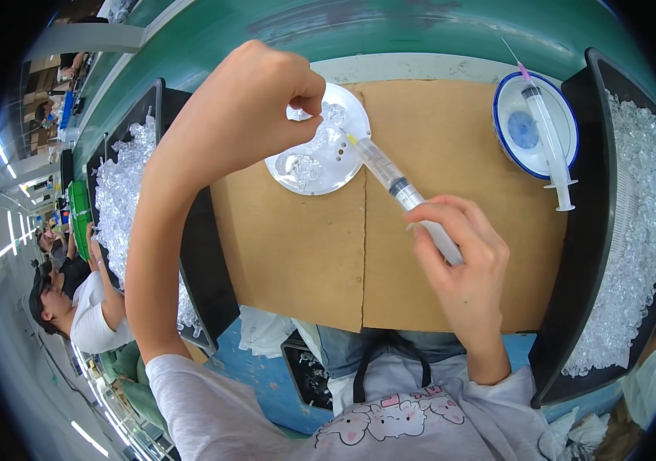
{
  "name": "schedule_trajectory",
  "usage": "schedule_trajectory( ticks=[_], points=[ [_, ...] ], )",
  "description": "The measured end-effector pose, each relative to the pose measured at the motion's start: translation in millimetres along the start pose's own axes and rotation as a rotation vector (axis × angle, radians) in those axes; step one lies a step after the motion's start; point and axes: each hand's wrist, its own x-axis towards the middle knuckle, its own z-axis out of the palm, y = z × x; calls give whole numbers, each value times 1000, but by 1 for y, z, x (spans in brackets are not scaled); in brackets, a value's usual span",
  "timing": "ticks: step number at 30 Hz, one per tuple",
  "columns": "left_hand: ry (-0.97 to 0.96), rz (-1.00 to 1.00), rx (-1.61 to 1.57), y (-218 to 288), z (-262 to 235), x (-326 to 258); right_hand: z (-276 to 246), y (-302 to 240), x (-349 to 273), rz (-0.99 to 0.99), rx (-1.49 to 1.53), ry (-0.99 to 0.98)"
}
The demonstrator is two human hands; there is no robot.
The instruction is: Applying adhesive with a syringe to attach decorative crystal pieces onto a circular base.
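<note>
My right hand [466, 257] is closed around the lower part of a clear syringe [386, 173] with a dark plunger seal. The syringe slants up to the left, its yellow needle hub [352, 140] over a white round plate [286, 170]. My left hand [259, 107] is bent over the plate's left side, thumb and forefinger pinched close to the needle's tip. What sits in that pinch, if anything, is too small to make out. Small clear plastic pieces [301, 169] lie on the plate.
Brown cardboard [451, 230] covers the tabletop. Black bins full of clear plastic parts stand at left [213, 261] and right [585, 230]. At the far right, a second syringe [549, 138] with a pink hub rests across a blue-rimmed white bowl [503, 131]. Other people sit farther left.
</note>
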Motion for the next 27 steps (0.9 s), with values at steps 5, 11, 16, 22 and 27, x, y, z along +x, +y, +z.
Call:
schedule_trajectory(
  ticks=[5,11,16,22,27],
  points=[
    [1,11,47,2,1,0,0,1,0,7,9,0],
    [34,-21,88,6,7,-18,-1,1,-4,17,45,-1],
    [66,-55,47,2,9,-20,-18,8,-14,32,135,9],
    [82,61,132,1,11,-4,-34,7,-31,30,183,65],
    [80,55,182,8,13,-3,-41,12,-32,11,131,61]
  ],
)
